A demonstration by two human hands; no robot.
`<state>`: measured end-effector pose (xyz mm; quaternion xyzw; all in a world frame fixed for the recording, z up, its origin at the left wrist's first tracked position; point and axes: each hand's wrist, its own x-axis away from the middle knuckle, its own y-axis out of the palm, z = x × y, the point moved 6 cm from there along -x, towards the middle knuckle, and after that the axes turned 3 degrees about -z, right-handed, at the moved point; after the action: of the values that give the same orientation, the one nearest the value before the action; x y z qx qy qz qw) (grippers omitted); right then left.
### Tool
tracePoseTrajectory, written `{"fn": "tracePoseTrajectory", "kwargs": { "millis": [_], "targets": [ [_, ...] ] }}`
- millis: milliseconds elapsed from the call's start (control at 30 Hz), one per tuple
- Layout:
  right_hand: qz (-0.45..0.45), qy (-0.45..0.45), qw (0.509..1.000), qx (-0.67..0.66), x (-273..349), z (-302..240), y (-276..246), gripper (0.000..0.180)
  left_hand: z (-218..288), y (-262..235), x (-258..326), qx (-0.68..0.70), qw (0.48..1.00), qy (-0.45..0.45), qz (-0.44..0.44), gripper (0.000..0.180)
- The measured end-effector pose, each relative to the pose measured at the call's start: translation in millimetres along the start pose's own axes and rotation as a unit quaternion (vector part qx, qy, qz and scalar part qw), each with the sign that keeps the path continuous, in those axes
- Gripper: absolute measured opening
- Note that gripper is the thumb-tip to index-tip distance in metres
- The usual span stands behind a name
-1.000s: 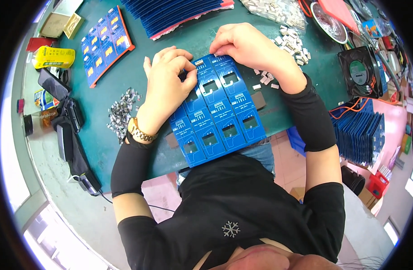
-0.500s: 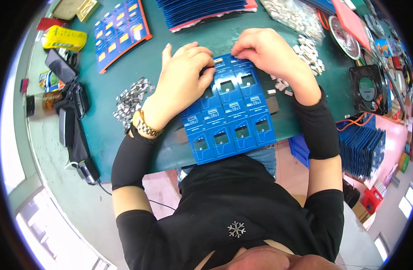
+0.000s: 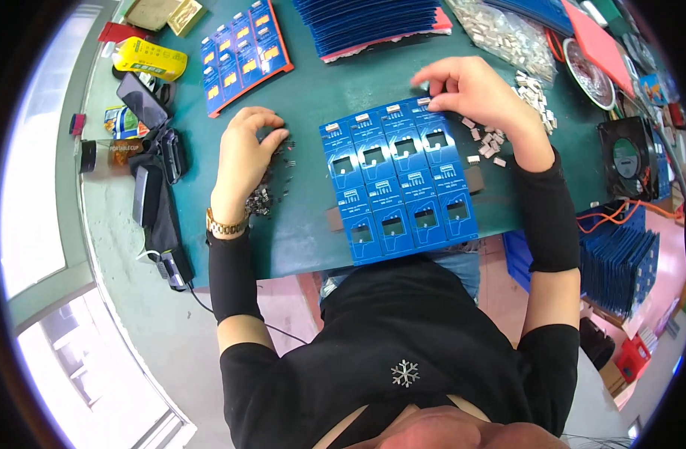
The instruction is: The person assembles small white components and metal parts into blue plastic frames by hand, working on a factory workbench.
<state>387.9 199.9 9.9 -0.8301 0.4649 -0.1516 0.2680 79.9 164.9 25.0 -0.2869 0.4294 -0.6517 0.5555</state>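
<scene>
A blue circuit board panel [image 3: 369, 191] with several rectangular cutouts lies on the green table in front of me. Small pale connectors [image 3: 362, 118] sit along its far edge. My right hand [image 3: 474, 91] is over the panel's far right corner, thumb close to a connector there, with index finger and thumb apart. To the left of the panel, my left hand [image 3: 247, 150] hovers over a heap of small dark metallic parts [image 3: 259, 202], partly covering it. Its fingers are curled, with a gap between forefinger and thumb; no part shows between them.
Loose white connectors [image 3: 491, 142] lie right of the panel, near a clear bag [image 3: 507, 37] of more. A stack of blue panels [image 3: 365, 26] stands at the back. Another panel with yellow patches [image 3: 246, 56] rests in an orange-red frame. A yellow packet [image 3: 152, 58] and black fan [image 3: 627, 157] flank the table.
My left hand has left the panel's far edge and moved left to the dark parts. My right hand's fingers have spread. The view has shifted, showing everything farther right.
</scene>
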Motion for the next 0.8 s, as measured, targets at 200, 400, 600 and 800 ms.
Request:
{"fn": "tracePoseTrajectory", "kwargs": {
  "millis": [200,400,600,800],
  "targets": [
    [-0.017,0.062,0.997,0.048,31,6,-32,0.02,7,0,6,-0.038,0.998,0.046,-0.018,0.013],
    [-0.078,0.052,0.994,0.058,36,6,-17,0.014,-2,1,2,0.021,0.997,-0.008,0.067,0.01],
    [-0.049,0.038,0.991,0.12,31,-2,-14,0.011,35,12,-1,0.153,0.987,0.022,0.042,0.01],
    [0.089,-0.071,0.98,0.161,26,10,-23,0.012,110,40,-30,0.165,0.977,0.126,-0.041,0.011]
  ]
}}
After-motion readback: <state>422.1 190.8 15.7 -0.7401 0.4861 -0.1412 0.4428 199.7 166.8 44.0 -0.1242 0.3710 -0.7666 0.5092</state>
